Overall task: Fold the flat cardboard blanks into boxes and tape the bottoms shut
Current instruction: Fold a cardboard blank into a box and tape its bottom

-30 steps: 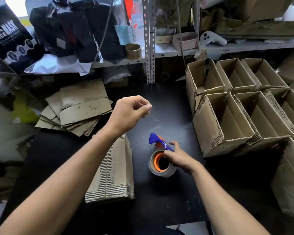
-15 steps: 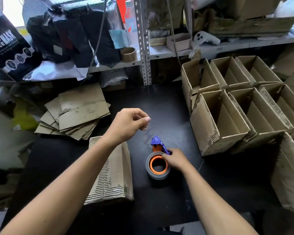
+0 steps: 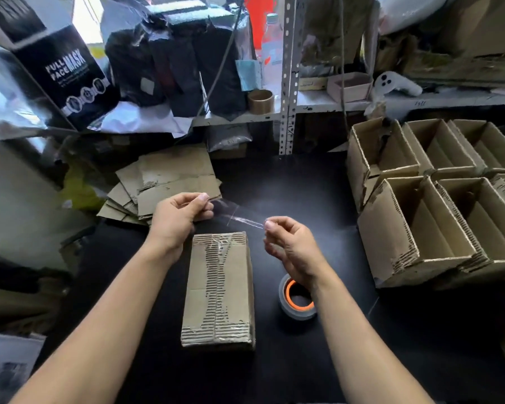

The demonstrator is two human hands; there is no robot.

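A folded cardboard box (image 3: pixel 219 290) lies bottom-up on the black table (image 3: pixel 298 188), its torn flaps meeting along a middle seam. Above its far end a strip of clear tape (image 3: pixel 236 215) is stretched between my hands. My left hand (image 3: pixel 178 220) pinches the strip's left end and my right hand (image 3: pixel 289 243) pinches its right end. The tape roll (image 3: pixel 296 300) with an orange core lies on the table just right of the box, under my right wrist. A pile of flat cardboard blanks (image 3: pixel 169 182) sits at the back left.
Several open finished boxes (image 3: pixel 438 217) crowd the right side of the table. A metal shelf post (image 3: pixel 287 83) stands behind, with black bags, a brown tape roll (image 3: pixel 260 101) and a white controller (image 3: pixel 394 83) on the shelf.
My right hand has let go of the tape roll and risen to pinch the free strip. My left hand has come nearer, over the box's far end, and the view shifted left.
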